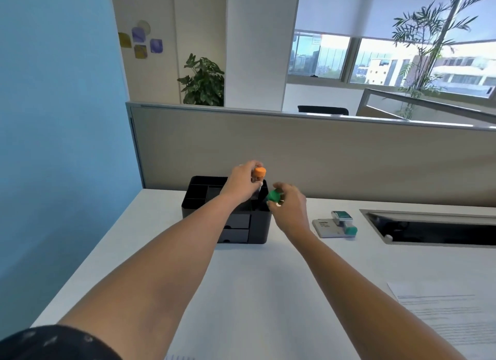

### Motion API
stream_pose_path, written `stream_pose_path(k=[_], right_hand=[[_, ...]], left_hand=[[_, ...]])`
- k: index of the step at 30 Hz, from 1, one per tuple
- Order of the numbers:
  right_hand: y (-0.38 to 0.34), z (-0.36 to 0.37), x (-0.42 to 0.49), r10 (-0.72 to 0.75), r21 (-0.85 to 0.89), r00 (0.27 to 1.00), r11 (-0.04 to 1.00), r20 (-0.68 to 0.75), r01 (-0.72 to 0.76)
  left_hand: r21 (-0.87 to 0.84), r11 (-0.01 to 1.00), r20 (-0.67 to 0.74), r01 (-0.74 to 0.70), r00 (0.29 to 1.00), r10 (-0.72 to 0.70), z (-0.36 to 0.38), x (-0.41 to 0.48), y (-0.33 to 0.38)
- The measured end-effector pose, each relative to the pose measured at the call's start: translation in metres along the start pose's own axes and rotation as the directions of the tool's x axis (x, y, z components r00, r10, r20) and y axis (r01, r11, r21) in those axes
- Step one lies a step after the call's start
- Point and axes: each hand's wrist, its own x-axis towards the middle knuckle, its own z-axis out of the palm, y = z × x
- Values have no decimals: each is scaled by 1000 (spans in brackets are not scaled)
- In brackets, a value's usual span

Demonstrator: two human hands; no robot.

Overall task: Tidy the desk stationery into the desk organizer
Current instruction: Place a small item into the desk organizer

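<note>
At the organizer: black desk organizer [255,226] stands on the white bench [255,292], close to the beige partition [322,155] behind it.
Organizer top: several open compartments; those left of the hands show only dark interiors, and contents cannot be made out.
Organizer front: two small drawers [236,228], one above the other, both closed.
Left hand [241,183]: above the organizer's right rear compartments, grip clenched around an orange-capped marker [259,171], cap up, lower end pointing into the organizer; whether it touches the bottom cannot be told.
Right hand [291,206]: just right of the organizer's upper right corner, grip closed on a green-capped item [274,196]; its body is hidden by the fingers.
Right of the organizer: a grey pad [326,226] lies flat on the bench, with a teal-and-white item [345,221] resting partly on it.
Farther right of the organizer: a recessed cable tray [429,228] set into the bench.
Nearer than the organizer, to the right: a printed paper sheet [451,316] lies flat.
</note>
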Motion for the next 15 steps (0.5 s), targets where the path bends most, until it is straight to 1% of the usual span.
stream_pose_path(k=[3, 6, 10, 15], right_hand=[[6, 10, 3, 4, -10, 1000, 1000, 24, -4], [10, 14, 4, 3, -32, 999, 999, 44, -2], [14, 18, 2, 5, -49, 999, 999, 48, -3], [16, 17, -3, -15, -67, 998, 998, 67, 20]], left_hand=[[11, 999, 13, -30, 999, 30, 10, 1, -3], [48, 999, 48, -27, 999, 25, 19, -1, -9], [154, 988, 103, -26, 995, 10, 24, -4, -21], [279, 958, 190, -66, 982, 13, 22, -9, -24]])
